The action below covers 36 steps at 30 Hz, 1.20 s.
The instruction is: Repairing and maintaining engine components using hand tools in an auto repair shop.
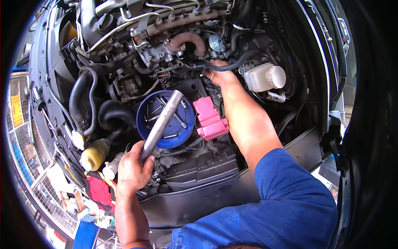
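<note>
My left hand (134, 172) grips a long metal pipe (163, 122), which slants up over a blue round tray (143, 121) holding several small sockets and tool parts. My right hand (217, 72) is deep in the engine bay, its fingers curled under a black hose (234, 62) below a round silver valve (216, 43); what they grip is partly hidden. My right forearm passes between a pink plastic battery terminal cover (209, 118) and a white fluid reservoir (261, 78).
Engine pipes (186, 23) span the top. Thick hoses (81, 99) and a yellowish reservoir (93, 155) sit at the left, near a red-and-black cloth (99, 191). A black box (201, 170) lies along the front, behind the body edge (215, 193). A wire-mesh rack (20, 137) stands beyond.
</note>
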{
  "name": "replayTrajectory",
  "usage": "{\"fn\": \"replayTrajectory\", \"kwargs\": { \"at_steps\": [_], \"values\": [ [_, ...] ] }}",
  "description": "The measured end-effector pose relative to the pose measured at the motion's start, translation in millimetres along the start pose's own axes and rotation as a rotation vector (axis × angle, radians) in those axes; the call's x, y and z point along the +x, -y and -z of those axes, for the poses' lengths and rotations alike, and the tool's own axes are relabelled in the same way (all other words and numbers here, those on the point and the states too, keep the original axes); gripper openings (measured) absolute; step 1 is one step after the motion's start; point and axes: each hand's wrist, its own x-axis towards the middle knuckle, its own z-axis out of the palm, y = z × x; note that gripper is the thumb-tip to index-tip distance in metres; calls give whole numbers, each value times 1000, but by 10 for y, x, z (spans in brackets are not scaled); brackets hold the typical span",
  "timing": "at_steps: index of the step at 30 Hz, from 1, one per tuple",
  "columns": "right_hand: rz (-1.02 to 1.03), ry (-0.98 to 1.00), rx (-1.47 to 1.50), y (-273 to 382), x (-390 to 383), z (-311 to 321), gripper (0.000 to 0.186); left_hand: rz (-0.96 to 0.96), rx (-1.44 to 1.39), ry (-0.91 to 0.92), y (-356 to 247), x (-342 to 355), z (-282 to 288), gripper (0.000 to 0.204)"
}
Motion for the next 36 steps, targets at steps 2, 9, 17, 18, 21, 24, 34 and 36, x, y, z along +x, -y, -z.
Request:
{"fn": "replayTrajectory", "kwargs": {
  "at_steps": [2,9,17,18,21,24,34,36],
  "values": [
    [-21,26,-30,21,38,-19,3,14,-9,-7,16,-15,-19,41],
    [-85,41,589,268,55,144,13,-8,-18,16,21,-21,5,43],
    [-12,-12,19,165,-205,24,6,17,-54,-20,73,1,-14,43],
    [0,-26,-4,144,-222,-8,7,0,-44,-32,79,-6,-19,43],
    [5,-19,-67,113,-233,-72,7,-24,-33,-38,83,-20,-33,43],
    [12,-23,-173,109,-211,-65,6,16,-52,-3,65,-14,-39,42],
    [-68,-11,339,215,-188,84,11,-62,16,2,-42,116,-1,39],
    [-6,-28,209,234,-217,15,14,-82,3,-13,-63,144,25,39]
  ]
}}
